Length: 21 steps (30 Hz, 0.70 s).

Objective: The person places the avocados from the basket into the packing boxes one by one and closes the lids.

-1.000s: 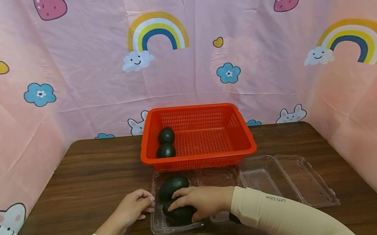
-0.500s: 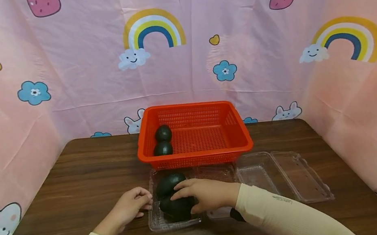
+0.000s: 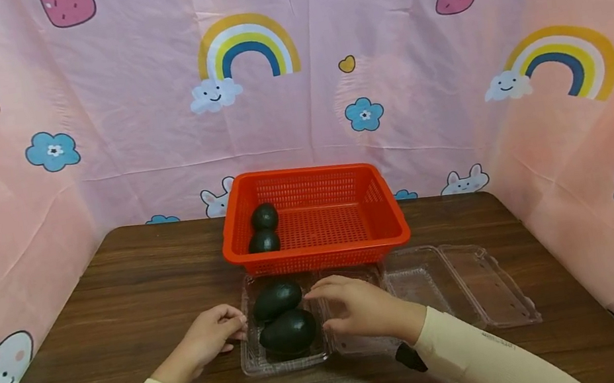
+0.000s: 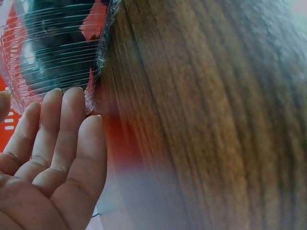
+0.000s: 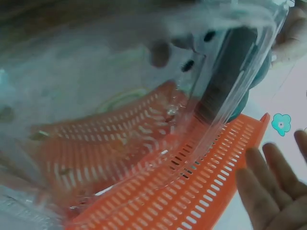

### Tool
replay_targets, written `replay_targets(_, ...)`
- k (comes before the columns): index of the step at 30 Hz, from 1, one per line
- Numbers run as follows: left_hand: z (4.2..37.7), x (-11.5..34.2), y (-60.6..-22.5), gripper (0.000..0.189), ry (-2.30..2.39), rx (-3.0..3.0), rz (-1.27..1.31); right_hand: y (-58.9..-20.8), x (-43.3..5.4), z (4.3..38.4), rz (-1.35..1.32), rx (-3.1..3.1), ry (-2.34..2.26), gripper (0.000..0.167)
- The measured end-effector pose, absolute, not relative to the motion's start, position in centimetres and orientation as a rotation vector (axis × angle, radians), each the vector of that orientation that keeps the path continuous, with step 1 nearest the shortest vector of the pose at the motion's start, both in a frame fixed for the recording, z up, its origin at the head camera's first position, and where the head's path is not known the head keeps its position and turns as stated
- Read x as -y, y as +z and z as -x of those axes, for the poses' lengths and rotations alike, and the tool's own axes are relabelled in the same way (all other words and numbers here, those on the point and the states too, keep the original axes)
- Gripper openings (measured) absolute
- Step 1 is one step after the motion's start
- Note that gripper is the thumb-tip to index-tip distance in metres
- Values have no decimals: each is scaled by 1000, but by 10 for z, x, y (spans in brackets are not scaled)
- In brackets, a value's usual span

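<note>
In the head view, two dark green avocados lie one behind the other in a clear plastic clamshell box [image 3: 253, 365]: a rear avocado [image 3: 277, 300] and a front avocado [image 3: 289, 333]. My right hand [image 3: 364, 309] hovers just right of them over the box's lid side, fingers spread and holding nothing. At the box's left wall is my left hand [image 3: 209, 334]. The left wrist view shows its fingers [image 4: 64, 120] extended, tips at the plastic wall, whether touching I cannot tell. My right hand's fingers [image 5: 261, 187] also look apart and bare in the right wrist view.
Behind the box stands a red plastic basket [image 3: 318, 260] with two more avocados, a back one [image 3: 265, 217] and a front one [image 3: 264, 241], at its left end. A second open clamshell box [image 3: 418, 284] lies to the right, its lid [image 3: 491, 289] folded out.
My right hand has let go of the front avocado and drawn away to the right, leaving it in the box beside the rear one. My left hand stays at the box's left wall.
</note>
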<state>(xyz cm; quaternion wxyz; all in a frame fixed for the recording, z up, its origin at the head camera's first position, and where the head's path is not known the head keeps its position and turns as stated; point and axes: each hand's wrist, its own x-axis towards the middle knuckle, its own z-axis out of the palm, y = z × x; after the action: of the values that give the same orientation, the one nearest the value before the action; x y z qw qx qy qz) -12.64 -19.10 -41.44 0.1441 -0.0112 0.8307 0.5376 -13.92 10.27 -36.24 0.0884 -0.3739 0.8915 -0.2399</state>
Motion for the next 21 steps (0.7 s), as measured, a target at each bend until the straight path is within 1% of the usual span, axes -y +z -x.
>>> replay_targets(5, 125, 193, -414, 17, 1537, -2414, 8, -365, -115, 132, 1007, -2764, -904, 41)
replay_targets(8, 125, 195, -415, 17, 1536, -2414, 8, -366, -120, 129, 938, -2797, -983, 40)
replay_targets(21, 120, 202, -413, 14, 1523, -2434, 52, -371, -137, 118, 695, -2910, -961, 39)
